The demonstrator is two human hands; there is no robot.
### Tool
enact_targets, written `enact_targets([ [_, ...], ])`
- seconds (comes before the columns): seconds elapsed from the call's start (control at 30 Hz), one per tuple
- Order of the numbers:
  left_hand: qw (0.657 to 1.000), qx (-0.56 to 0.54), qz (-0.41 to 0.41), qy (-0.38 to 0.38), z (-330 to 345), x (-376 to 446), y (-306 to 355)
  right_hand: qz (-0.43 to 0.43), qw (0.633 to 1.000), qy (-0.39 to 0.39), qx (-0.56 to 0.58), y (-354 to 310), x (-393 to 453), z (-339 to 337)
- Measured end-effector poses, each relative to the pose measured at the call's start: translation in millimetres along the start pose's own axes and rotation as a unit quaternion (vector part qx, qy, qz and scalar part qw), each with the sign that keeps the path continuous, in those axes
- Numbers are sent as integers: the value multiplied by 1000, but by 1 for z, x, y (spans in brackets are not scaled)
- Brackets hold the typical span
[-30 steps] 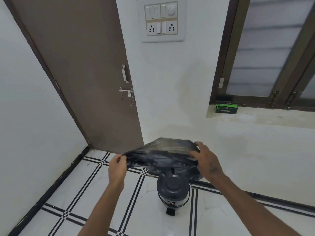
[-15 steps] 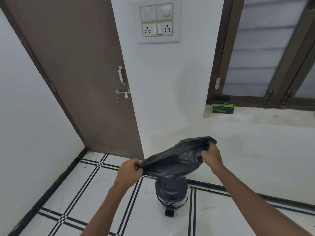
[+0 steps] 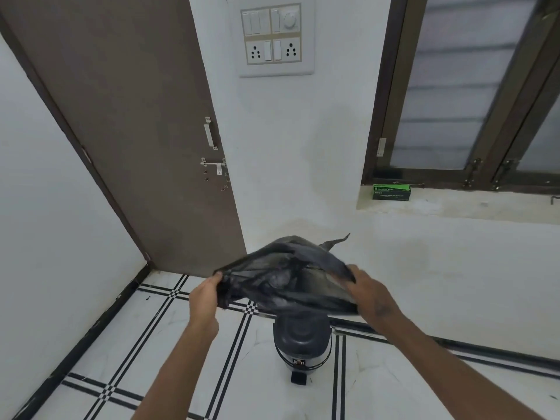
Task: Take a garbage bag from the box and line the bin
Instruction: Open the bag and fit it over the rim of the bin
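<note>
A black garbage bag (image 3: 285, 275) is stretched out in the air between both hands, billowing upward with a loose corner sticking up at its far right. My left hand (image 3: 203, 300) pinches its left edge. My right hand (image 3: 368, 294) grips its right edge. Directly below the bag, a small dark pedal bin (image 3: 301, 344) stands on the tiled floor with its lid down and its pedal facing me. The green garbage bag box (image 3: 391, 192) lies on the window ledge, far right and above the bin.
A brown door (image 3: 130, 131) with a handle and latch stands at the left. A switch panel (image 3: 271, 36) is on the white wall ahead. A window (image 3: 472, 86) with a ledge (image 3: 454, 206) is at the right. White floor tiles with black lines surround the bin.
The bag has been shaken and puffed up. My right hand dropped from a raised position to level with the left. Both hands kept their hold.
</note>
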State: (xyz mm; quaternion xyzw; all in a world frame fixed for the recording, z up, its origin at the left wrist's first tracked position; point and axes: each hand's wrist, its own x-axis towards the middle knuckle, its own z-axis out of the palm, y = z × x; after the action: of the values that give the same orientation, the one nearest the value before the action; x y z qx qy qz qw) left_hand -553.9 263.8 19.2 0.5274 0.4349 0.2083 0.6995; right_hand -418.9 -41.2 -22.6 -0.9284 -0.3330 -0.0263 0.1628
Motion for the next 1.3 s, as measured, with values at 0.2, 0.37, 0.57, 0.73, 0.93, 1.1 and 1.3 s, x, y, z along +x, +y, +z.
enact_targets([
  [0.2,997,28,64,36,-8,15,-2,8,994,-91,-60,27,-18,32],
  [0.37,908,317,274,-33,-10,3,-19,205,957,-144,146,39,1,28],
  [0.57,830,496,241,-77,-3,14,-22,292,883,-207,303,35,24,-10],
  [0.73,818,501,277,-58,11,24,22,220,912,-207,277,20,61,-58],
  [0.93,815,341,467,19,18,6,87,177,938,211,211,15,94,-108],
  [1.1,696,453,555,-36,2,16,34,96,973,204,45,13,58,-73],
  [1.3,585,779,162,-157,-45,30,-67,188,951,-244,10,42,-5,5],
])
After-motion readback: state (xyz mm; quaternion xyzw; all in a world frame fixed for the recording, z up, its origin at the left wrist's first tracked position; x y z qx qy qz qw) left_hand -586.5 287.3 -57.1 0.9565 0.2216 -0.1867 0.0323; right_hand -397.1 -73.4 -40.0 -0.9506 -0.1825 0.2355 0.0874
